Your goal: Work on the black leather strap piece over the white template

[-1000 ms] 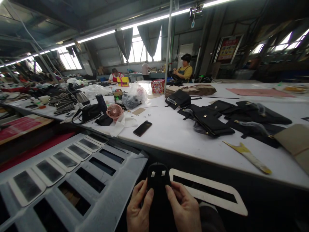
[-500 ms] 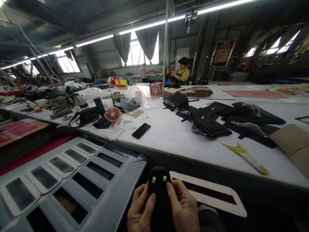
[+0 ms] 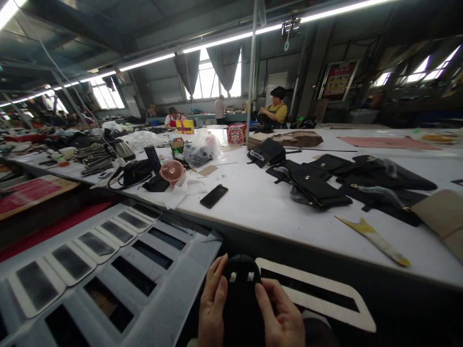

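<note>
Low in the centre I hold a black bag piece (image 3: 243, 308) with a rounded top end. Two small slots near that end show pale. My left hand (image 3: 213, 303) grips its left edge, thumb on the front face and fingers along the side. On the right edge my right hand (image 3: 282, 313) pinches it, thumb in front and the other fingers partly hidden behind. Just to the right of the piece lies a white frame (image 3: 318, 291) with a long dark opening.
A grey slotted board (image 3: 170, 279) with several white frames lies at left. On the white table (image 3: 253, 212) are a phone (image 3: 214, 196), a pink fan (image 3: 172, 172), black bags (image 3: 314, 185) and a yellow-ended strip (image 3: 376, 241). Farther back, a person in yellow (image 3: 278, 111) works.
My left hand has slid up the left edge, its fingertips now near the rounded top. The right thumb sits slightly lower below the slot. The view has shifted slightly.
</note>
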Available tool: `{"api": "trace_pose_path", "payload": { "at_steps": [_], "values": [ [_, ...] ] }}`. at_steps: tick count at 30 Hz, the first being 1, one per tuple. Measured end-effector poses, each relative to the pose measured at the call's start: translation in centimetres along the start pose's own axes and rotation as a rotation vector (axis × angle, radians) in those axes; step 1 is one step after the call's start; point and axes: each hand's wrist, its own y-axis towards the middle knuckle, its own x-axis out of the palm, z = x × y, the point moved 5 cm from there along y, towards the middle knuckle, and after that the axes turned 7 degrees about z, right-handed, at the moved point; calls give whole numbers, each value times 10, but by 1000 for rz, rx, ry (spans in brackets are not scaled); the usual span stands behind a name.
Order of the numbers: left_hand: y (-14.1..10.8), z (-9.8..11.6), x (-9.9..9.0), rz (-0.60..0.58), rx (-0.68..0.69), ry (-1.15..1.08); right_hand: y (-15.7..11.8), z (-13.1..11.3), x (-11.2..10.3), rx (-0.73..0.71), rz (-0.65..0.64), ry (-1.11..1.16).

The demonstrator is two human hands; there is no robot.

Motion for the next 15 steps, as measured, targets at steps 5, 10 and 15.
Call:
{"api": "trace_pose_path", "payload": {
  "at_steps": [5,10,15],
  "values": [
    [5,3,7,-119,-18,-82,-2,-8,4,30,-65,-5],
    [0,5,12,-111,-104,-155,4,-18,10,8,-103,-22],
    [-2,6,10,-29,-82,-127,6,-20,13,-198,-56,-137]
  ]
}}
